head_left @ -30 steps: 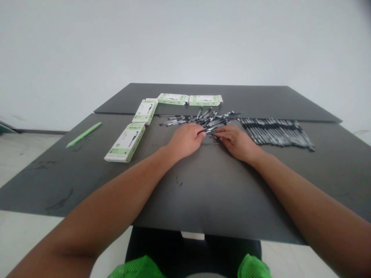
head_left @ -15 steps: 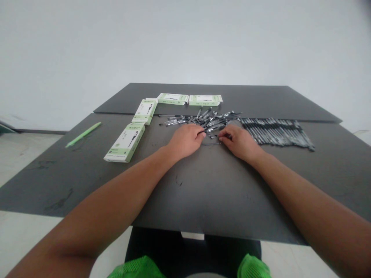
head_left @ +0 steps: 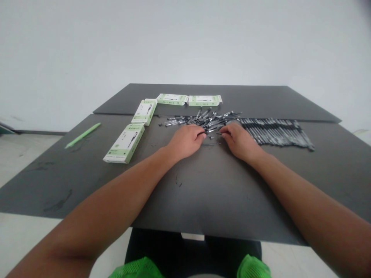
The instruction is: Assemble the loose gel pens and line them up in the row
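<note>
A loose pile of clear pens with black parts [head_left: 213, 120] lies on the dark table beyond my hands. My left hand [head_left: 188, 139] is at the near left edge of the pile, its fingers closed on a thin black piece that shows at the fingertips. Across a small gap, my right hand [head_left: 238, 139] pinches a small dark piece, too small to name. Between the hands a thin rod [head_left: 211, 144] and some small parts lie on the table. To the right of my right hand, many pens [head_left: 275, 132] lie side by side in a row.
Two green-and-white boxes [head_left: 124, 143] lie end to end on the left, and two more [head_left: 204, 100] lie behind the pile. A light green pen [head_left: 83, 135] rests at the far left. A seam crosses the table [head_left: 185, 193] behind the pens.
My right hand has shifted slightly away from me, and its fingertips have risen a little. My left hand has barely moved.
</note>
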### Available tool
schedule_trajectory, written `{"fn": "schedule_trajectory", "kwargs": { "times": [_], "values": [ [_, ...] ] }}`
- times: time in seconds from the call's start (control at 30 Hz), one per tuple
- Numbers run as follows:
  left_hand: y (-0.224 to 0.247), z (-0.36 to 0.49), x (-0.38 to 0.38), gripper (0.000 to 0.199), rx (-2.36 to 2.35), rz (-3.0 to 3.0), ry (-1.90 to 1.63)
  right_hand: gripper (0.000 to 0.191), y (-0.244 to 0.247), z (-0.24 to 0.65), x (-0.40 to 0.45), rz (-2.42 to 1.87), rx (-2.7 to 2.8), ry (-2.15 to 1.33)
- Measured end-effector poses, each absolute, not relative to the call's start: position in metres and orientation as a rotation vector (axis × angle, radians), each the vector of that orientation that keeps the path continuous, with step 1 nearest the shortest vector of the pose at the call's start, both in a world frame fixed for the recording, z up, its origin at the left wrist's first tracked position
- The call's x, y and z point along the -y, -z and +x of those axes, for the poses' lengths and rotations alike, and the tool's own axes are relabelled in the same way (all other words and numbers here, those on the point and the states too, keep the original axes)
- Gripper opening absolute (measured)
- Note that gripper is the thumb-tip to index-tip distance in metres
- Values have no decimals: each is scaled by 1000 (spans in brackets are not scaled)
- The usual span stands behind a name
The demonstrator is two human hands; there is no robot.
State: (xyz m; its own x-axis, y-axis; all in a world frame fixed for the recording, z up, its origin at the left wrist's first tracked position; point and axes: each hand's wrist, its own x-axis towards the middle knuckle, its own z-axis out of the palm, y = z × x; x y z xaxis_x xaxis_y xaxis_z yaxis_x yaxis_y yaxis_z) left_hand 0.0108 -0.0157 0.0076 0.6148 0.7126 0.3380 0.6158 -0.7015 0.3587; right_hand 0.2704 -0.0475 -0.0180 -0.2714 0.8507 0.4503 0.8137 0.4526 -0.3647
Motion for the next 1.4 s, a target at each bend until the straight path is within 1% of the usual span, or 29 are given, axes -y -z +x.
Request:
{"fn": "schedule_trajectory", "kwargs": {
  "times": [0.37, 0.63, 1.17, 1.4],
  "values": [
    [-9, 12, 18, 21, -1035, 2644, -658, 19, 11, 263, 56, -1279, 2037, -167],
    [-7, 11, 18, 22, -979, 2649, -660, 19, 9, 260, 59, -1248, 2049, -205],
    [-7, 11, 18, 22, -985, 2660, -659, 20, 5, 259, 60, -1285, 2056, -201],
    [-10, 13, 21, 22, -978, 2675, -650, 18, 6, 258, 62, -1238, 2088, -193]
  ]
}}
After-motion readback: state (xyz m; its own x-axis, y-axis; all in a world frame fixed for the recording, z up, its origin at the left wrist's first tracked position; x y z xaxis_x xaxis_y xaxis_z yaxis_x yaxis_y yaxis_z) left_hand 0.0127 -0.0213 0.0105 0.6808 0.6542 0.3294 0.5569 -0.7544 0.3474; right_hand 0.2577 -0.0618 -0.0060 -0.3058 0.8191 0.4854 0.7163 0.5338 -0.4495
